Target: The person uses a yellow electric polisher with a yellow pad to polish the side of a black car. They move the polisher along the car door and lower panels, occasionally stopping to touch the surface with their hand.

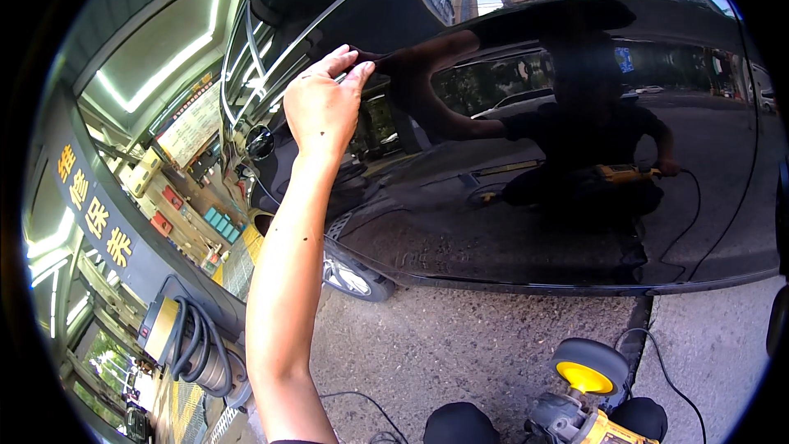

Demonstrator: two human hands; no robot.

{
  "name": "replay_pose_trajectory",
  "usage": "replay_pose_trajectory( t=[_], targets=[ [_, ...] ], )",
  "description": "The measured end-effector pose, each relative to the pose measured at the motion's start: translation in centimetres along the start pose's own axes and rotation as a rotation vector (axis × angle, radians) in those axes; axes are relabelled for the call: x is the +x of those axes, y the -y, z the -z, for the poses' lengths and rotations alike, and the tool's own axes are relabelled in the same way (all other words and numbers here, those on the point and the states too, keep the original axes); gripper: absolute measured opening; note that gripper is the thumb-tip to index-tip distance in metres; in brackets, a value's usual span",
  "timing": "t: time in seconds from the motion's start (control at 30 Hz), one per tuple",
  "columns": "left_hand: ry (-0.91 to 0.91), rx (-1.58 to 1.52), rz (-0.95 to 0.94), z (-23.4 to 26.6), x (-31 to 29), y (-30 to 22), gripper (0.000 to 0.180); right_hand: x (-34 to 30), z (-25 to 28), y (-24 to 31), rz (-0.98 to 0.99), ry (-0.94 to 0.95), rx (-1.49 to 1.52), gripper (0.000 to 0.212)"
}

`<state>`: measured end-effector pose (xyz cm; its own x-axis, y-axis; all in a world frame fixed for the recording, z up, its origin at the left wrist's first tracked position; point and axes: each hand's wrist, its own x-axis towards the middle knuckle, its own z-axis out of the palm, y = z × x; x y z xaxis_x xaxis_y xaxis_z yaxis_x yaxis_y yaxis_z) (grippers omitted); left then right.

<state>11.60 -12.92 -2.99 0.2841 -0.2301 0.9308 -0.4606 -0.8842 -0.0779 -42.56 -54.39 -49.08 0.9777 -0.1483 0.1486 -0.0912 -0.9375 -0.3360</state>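
Observation:
My left hand [325, 107] reaches up to the glossy black car door [526, 247]. Its fingertips are at the dark panel, the thumb apart from the forefinger; no held object can be made out. Between my knees [460, 425] lies a yellow and grey polisher [575, 423]. Its round dark pad [588, 362] on a yellow backing plate faces up and away from me. My right hand is outside the direct view; only its reflection in the door shows, closed round the rear of the polisher.
A power cord [670, 378] runs beside the polisher over the pavement [485, 337]. At left stands a canister vacuum [218, 362] with a coiled black hose, near a grey pillar [107, 197]. Further back are the car's front wheel [353, 275] and a lit workshop.

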Motion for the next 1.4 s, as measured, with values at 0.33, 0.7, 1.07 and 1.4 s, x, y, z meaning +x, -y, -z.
replay_pose_trajectory(
  t=[0.33,0.7,1.07,1.4],
  targets=[
    [0.016,-0.078,0.106,-0.7,-0.4,-0.3,0.036,0.2,-0.3,-0.2,0.016,-0.003,0.026,0.013],
    [0.005,-0.086,0.130,-0.1,-1.0,-0.3,0.033,-0.4,-0.1,-0.2,0.035,-0.001,-0.003,0.014],
    [1.528,-0.437,0.256,10.1,-20.6,-14.4,0.068,0.1,-2.2,-2.1,-0.014,-0.023,0.160,0.029],
    [1.460,-0.896,0.230,5.8,-42.5,-22.0,0.049,-4.3,-8.7,-3.7,-0.093,-0.208,0.206,0.030]
  ],
)
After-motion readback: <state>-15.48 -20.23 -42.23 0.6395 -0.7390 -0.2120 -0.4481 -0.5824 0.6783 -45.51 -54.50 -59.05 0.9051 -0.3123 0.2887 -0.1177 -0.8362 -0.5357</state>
